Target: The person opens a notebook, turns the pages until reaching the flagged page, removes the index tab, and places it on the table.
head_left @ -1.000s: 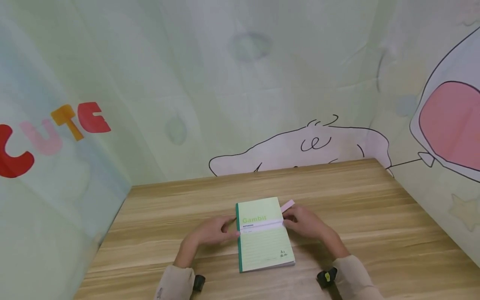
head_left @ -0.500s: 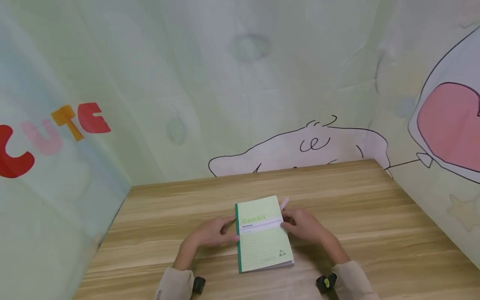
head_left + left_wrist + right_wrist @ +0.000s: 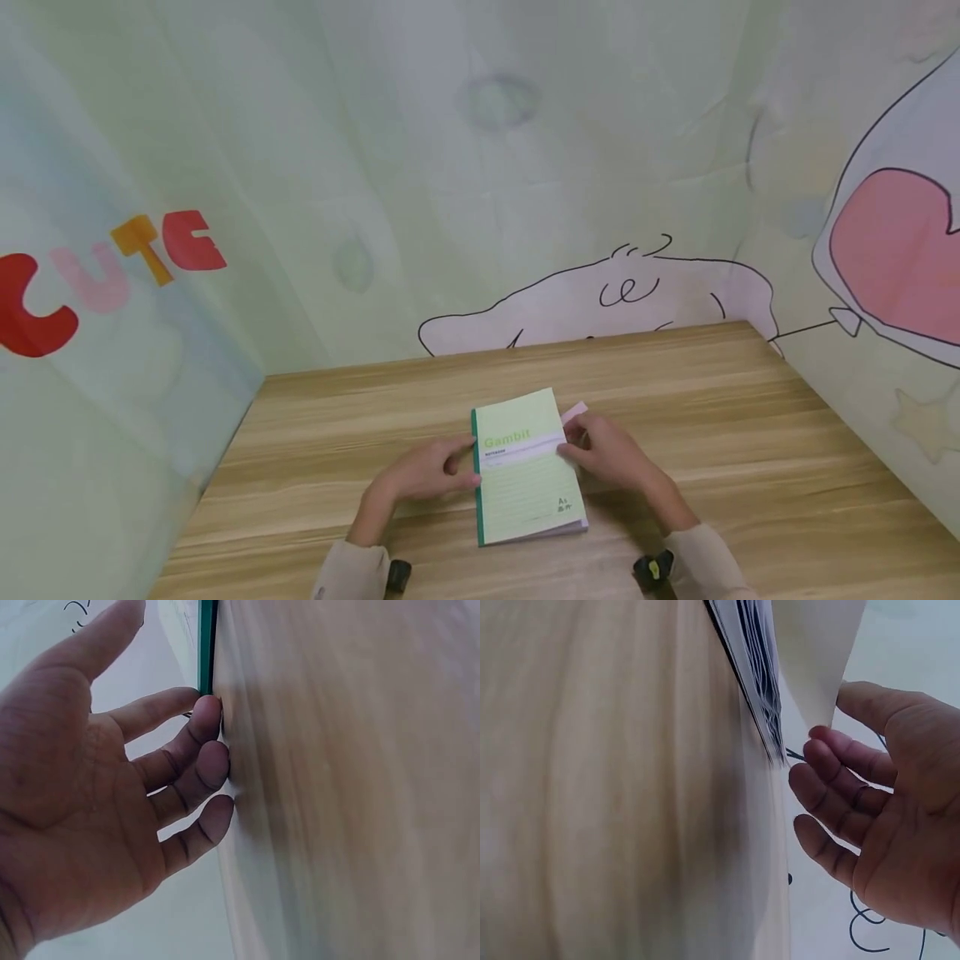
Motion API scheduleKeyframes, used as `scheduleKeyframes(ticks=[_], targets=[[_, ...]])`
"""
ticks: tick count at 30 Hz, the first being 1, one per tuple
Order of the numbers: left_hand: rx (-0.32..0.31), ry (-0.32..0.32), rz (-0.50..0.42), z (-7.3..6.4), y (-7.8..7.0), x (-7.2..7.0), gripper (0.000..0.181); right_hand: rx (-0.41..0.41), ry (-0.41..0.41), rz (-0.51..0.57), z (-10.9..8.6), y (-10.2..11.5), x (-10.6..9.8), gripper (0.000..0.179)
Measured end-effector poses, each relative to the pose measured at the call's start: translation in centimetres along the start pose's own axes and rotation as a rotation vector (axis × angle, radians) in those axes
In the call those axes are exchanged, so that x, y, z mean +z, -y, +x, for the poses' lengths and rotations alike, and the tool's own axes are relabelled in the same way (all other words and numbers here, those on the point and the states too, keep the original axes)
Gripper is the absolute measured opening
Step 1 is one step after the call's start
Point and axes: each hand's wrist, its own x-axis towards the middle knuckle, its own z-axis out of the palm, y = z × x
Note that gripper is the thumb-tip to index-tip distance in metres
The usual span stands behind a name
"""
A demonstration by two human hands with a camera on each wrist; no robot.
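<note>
"Gambit" runs in green across the cover of a notebook [image 3: 525, 496], with "NOTEBOOK" in small capitals below and what looks like "A5" over illegible characters near the lower corner; coloured letters spell "CUTE" on the backdrop [image 3: 258, 200].

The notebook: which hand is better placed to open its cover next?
Probably the right hand: it pinches the free edge of the cover, which stands lifted off the pages; the left hand is at the green spine.

Wood-grain table [image 3: 322, 433]; pale green backdrop [image 3: 300, 150] behind, CUTE lettering [image 3: 135, 235] left, heart balloon print [image 3: 888, 250] right
</note>
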Motion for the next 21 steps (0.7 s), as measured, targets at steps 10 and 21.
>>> scheduleKeyframes(ticks=[10,21], targets=[[-0.045,0.020,-0.005,-0.01,-0.24,0.13,0.073,0.011,0.005,-0.020,0.08,0.33,0.34,0.029],[-0.071,0.046,-0.026,0.12,-0.11,-0.08,0.078,-0.007,0.052,0.000,0.25,0.71,0.66,0.024]])
